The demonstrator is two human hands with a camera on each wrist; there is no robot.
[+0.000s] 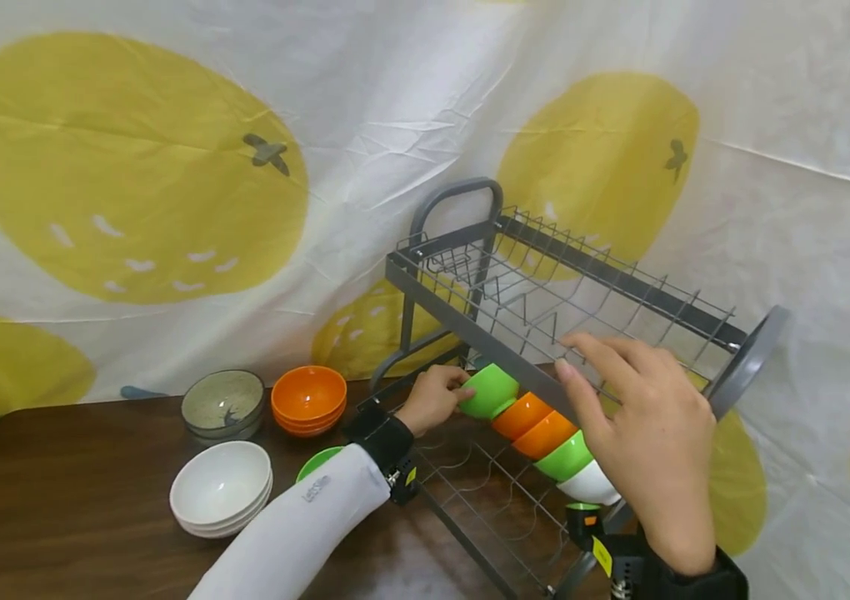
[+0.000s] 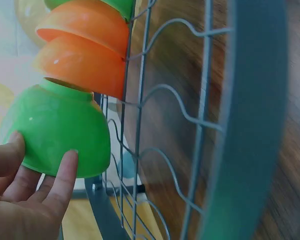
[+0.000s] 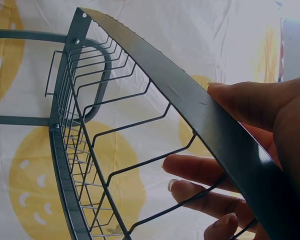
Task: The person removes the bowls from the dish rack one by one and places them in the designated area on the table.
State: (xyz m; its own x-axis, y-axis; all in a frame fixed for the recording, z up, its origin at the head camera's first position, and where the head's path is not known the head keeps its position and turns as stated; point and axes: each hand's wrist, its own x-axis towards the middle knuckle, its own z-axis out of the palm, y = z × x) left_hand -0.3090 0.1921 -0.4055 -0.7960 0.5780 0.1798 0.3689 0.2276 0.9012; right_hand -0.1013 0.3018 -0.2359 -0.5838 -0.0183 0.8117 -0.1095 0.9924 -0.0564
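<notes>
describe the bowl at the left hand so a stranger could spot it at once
In the head view, find the grey rack right of centre; inside it runs a slanting row of bowls. The green bowl is at the row's left end, pinched by the left hand. Another green bowl sits further right, but only this one is held.

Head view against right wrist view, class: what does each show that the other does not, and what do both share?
Only head: the held green bowl, orange bowls, white bowls and table.
Only right wrist: a bright patch at top right, too unclear to name, and lower fingertips.
Both: the right hand, the rack and the patterned cloth.
</notes>
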